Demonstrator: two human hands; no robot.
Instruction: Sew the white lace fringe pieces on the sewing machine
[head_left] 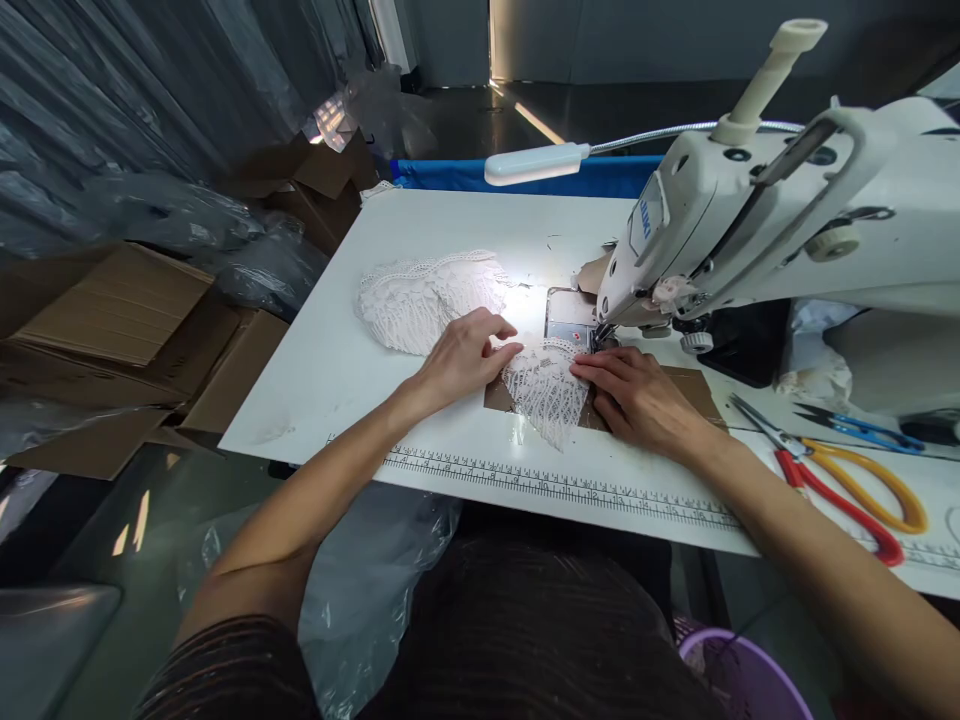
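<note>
A small white lace piece [545, 390] lies below the presser foot of the white sewing machine [750, 210], its pointed end hanging toward me. My left hand [469, 355] is at the upper left edge of this lace, thumb and index finger drawn close together on it. On the right edge, close to the needle area, the fingers of my right hand [634, 395] are closed on the lace, the thumb tucked below. Beyond my left hand a heap of white lace [427, 295] rests on the table. Brown cardboard [499, 393] lies beneath the lace and my right hand.
Red-and-yellow-handled scissors [847, 470] and blue snips [862, 425] lie to the right. A ruler strip [555, 487] runs along the white table's [315, 380] front edge. A lamp [536, 163] hangs over the work. Cardboard boxes [127, 340] stand left; a purple basket [742, 665] is below.
</note>
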